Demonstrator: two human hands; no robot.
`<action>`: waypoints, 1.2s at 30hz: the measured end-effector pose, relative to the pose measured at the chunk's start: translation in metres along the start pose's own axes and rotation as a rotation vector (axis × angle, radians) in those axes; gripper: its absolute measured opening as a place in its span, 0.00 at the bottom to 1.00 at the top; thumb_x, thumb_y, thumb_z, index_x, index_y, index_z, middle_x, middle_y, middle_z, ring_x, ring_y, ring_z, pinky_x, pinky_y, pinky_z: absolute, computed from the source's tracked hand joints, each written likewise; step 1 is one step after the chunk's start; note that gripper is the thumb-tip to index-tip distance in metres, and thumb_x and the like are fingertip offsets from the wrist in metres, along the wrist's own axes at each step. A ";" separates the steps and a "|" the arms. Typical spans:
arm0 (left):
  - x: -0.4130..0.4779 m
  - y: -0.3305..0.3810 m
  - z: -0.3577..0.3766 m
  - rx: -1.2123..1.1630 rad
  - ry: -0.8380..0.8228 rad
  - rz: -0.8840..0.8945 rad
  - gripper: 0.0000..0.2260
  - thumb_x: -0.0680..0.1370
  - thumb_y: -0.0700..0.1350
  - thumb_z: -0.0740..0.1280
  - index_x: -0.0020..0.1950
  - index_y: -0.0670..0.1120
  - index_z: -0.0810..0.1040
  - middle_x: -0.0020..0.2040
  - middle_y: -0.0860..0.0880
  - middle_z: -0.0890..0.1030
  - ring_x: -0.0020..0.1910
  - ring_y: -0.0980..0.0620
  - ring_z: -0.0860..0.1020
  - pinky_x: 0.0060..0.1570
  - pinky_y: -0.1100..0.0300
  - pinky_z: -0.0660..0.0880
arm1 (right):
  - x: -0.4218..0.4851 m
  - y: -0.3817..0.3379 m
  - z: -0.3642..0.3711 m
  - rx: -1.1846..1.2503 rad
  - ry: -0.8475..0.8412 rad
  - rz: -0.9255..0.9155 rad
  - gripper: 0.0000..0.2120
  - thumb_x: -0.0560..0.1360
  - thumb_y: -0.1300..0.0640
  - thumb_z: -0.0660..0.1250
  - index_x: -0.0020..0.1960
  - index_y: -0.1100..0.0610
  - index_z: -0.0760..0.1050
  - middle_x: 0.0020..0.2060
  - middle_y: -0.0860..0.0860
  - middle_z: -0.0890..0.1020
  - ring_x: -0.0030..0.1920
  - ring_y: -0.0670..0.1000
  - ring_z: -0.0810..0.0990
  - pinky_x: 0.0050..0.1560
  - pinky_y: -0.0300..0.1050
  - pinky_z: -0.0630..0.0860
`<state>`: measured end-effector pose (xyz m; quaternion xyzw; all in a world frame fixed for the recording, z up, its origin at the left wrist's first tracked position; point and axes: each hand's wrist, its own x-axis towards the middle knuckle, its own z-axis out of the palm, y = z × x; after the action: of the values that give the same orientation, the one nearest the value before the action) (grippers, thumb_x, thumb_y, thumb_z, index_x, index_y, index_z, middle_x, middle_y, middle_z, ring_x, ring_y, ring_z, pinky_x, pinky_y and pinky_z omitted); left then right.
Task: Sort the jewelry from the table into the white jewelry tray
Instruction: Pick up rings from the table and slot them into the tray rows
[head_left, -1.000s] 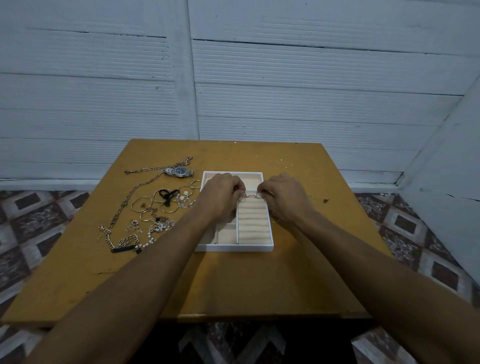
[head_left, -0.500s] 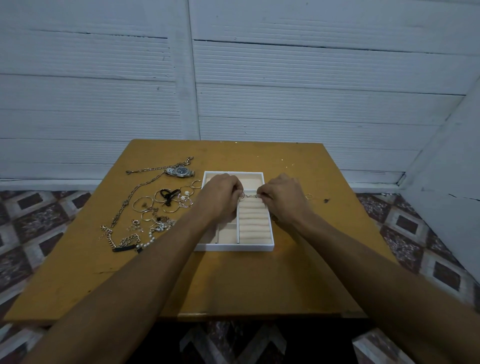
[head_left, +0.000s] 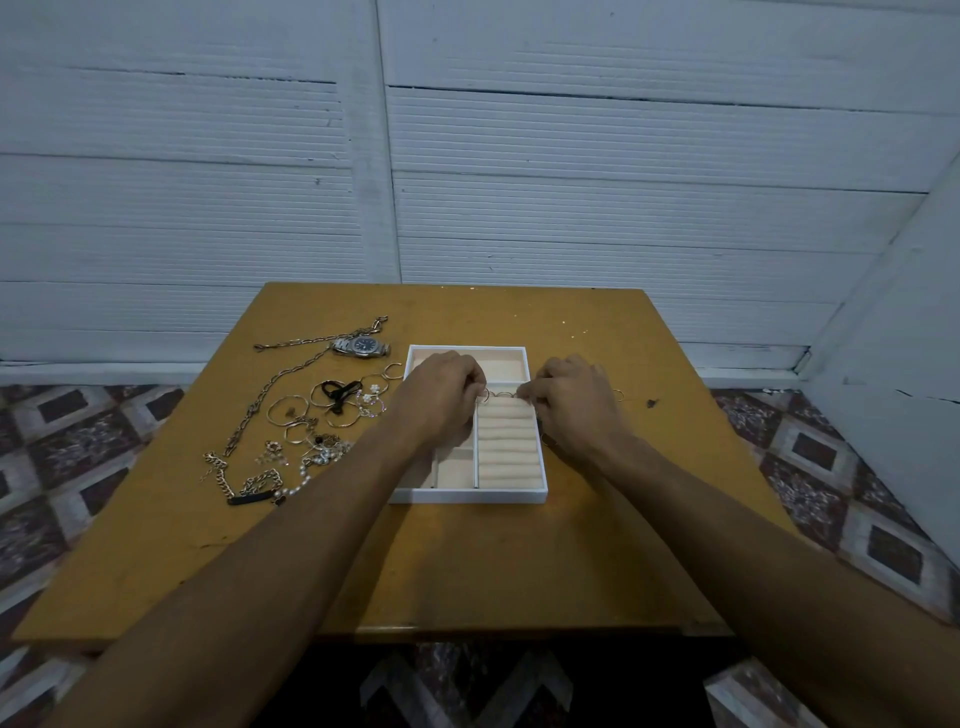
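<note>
A thin looped piece (head_left: 501, 395) is pinched at either end, with a narrow grip, by the left hand (head_left: 441, 397) and the right hand (head_left: 576, 402), just above the ring rolls (head_left: 506, 447) of the white jewelry tray (head_left: 467, 496). Placing appears to be in hand; lowering and release are called for next. A wristwatch (head_left: 361, 345), chains (head_left: 270, 400) and hoops (head_left: 291, 410) are left on the bench (head_left: 467, 571).
</note>
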<state>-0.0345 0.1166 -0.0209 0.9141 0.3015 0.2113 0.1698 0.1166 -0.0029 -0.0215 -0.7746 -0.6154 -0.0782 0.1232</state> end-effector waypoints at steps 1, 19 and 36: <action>0.000 0.001 0.001 0.000 0.003 0.000 0.05 0.78 0.43 0.63 0.48 0.46 0.79 0.48 0.49 0.79 0.51 0.49 0.74 0.48 0.56 0.71 | 0.000 0.000 -0.001 0.004 -0.001 0.009 0.15 0.80 0.52 0.58 0.62 0.48 0.79 0.54 0.50 0.79 0.55 0.53 0.72 0.53 0.49 0.64; -0.019 -0.002 -0.002 0.227 0.047 0.304 0.17 0.63 0.35 0.78 0.51 0.44 0.84 0.44 0.45 0.82 0.40 0.43 0.76 0.35 0.51 0.74 | -0.034 0.027 -0.015 0.218 0.135 0.166 0.14 0.76 0.59 0.61 0.57 0.54 0.81 0.51 0.50 0.82 0.52 0.52 0.77 0.56 0.51 0.73; -0.022 0.001 0.002 0.239 0.039 0.246 0.16 0.72 0.40 0.72 0.59 0.49 0.82 0.56 0.47 0.79 0.53 0.45 0.74 0.46 0.52 0.74 | -0.046 0.043 -0.019 0.264 0.090 0.279 0.14 0.77 0.59 0.62 0.61 0.54 0.79 0.54 0.51 0.81 0.53 0.50 0.77 0.56 0.48 0.75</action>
<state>-0.0494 0.1015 -0.0288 0.9536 0.2134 0.2108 0.0266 0.1482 -0.0608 -0.0198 -0.8252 -0.5009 -0.0132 0.2607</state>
